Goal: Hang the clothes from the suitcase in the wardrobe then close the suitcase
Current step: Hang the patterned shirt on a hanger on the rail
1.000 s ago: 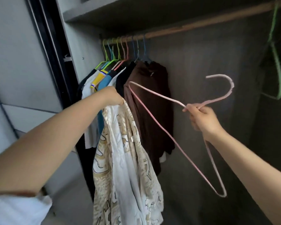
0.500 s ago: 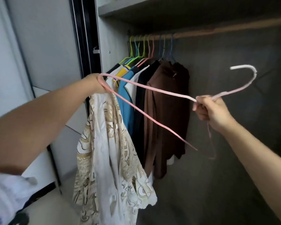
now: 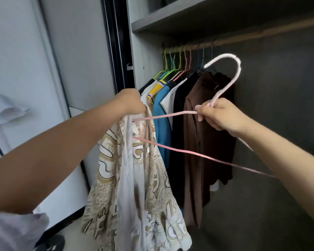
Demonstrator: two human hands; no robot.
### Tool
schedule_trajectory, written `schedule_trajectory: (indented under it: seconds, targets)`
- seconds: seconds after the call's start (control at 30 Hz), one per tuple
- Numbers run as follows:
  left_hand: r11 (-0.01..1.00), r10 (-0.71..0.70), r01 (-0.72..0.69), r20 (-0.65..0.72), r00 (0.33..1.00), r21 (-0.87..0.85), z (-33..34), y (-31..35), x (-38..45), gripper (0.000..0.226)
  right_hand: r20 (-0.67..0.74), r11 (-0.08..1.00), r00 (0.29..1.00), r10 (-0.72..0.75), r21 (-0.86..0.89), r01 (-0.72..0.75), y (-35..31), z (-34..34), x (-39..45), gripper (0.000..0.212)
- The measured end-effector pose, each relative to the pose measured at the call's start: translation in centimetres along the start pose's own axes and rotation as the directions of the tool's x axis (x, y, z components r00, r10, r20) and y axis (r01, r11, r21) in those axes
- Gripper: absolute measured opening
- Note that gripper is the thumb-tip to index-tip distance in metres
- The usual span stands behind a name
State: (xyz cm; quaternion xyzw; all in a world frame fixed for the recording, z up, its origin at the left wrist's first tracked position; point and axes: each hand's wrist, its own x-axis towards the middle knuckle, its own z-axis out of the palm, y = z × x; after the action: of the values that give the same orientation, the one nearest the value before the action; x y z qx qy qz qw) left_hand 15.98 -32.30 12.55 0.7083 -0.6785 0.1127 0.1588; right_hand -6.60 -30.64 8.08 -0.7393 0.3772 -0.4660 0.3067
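Note:
My left hand [image 3: 130, 103] grips the top of a cream and gold patterned garment [image 3: 134, 187], which hangs down in front of the open wardrobe. A pink hanger [image 3: 187, 154] is held at its neck by my right hand [image 3: 219, 115], hook pointing up. The hanger's left end goes into the garment just below my left hand. The wooden rail [image 3: 261, 34] runs along the top of the wardrobe. The suitcase is not in view.
Several garments [image 3: 203, 134] hang on coloured hangers at the rail's left end: brown, black, white, blue. A grey shelf [image 3: 170, 20] sits above the rail. The sliding door frame [image 3: 114, 51] stands to the left. The rail's right part is bare.
The hanger's left end has slid into the patterned garment. My right hand has tilted the hook upward and moved closer to the left hand. The view has shifted left.

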Motion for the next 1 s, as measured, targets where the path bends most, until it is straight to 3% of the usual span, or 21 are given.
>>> schedule_trajectory:
  seconds: [0.17,0.3,0.4,0.47,0.57,0.63,0.67,0.73,0.8,0.87,0.93,1.0]
  targets:
    - [0.972,0.062,-0.102,-0.185,0.981,-0.211,-0.3,2.3,-2.4,0.006,-0.120,0.988,0.990,0.070,0.142,-0.052,-0.3,2.5,-0.2,0.041]
    - [0.903,0.062,-0.189,-0.318,0.946,-0.386,0.0,3.2,-5.0,0.018,-0.241,0.951,0.961,0.136,0.305,-0.058,0.6,2.8,-1.2,0.041]
    - [0.926,0.135,-0.251,-0.372,0.918,-0.282,0.0,3.5,-6.0,0.027,-0.288,0.934,0.946,0.147,0.356,-0.037,1.1,3.0,-2.0,0.041]
    - [0.967,0.195,-0.244,-0.399,0.896,-0.076,0.9,3.9,-7.0,0.027,-0.292,0.910,0.943,0.160,0.413,-0.026,1.2,3.2,-2.8,0.040]
    - [0.950,0.312,-0.242,-0.534,0.786,0.199,1.7,4.2,-7.2,0.034,-0.306,0.861,0.934,0.182,0.509,-0.001,0.5,3.2,-3.3,0.039]
    - [0.888,0.460,-0.332,-0.581,0.671,0.319,1.4,3.8,-6.4,0.041,-0.331,0.851,0.927,0.177,0.524,0.024,0.0,3.1,-3.0,0.039]
    - [0.856,0.515,-0.374,-0.528,0.675,0.356,0.7,3.8,-6.0,0.040,-0.335,0.852,0.926,0.172,0.523,0.032,-0.3,2.9,-2.8,0.040]
    - [0.823,0.527,-0.395,-0.287,0.800,0.409,-1.4,3.7,-5.4,0.036,-0.341,0.856,0.926,0.159,0.515,0.042,-0.9,2.4,-2.4,0.040]
    - [0.810,0.499,-0.401,-0.144,0.855,0.428,-3.3,3.1,-4.5,0.035,-0.353,0.864,0.930,0.100,0.495,0.095,-1.7,1.6,-2.1,0.039]
    - [0.822,0.497,-0.415,-0.137,0.857,0.391,-4.3,2.9,-4.1,0.033,-0.400,0.917,0.916,-0.021,0.358,0.177,-2.3,0.9,-1.7,0.039]
    - [0.857,0.473,-0.392,-0.209,0.856,0.334,-4.6,2.6,-3.9,0.033,-0.497,0.949,0.808,-0.315,-0.152,0.276,-1.5,0.3,-1.1,0.032]
    - [0.890,0.438,-0.352,-0.328,0.837,0.289,-5.2,2.6,-3.4,0.034,-0.462,0.713,0.609,-0.645,-0.651,0.261,0.2,-0.2,-0.6,0.019]
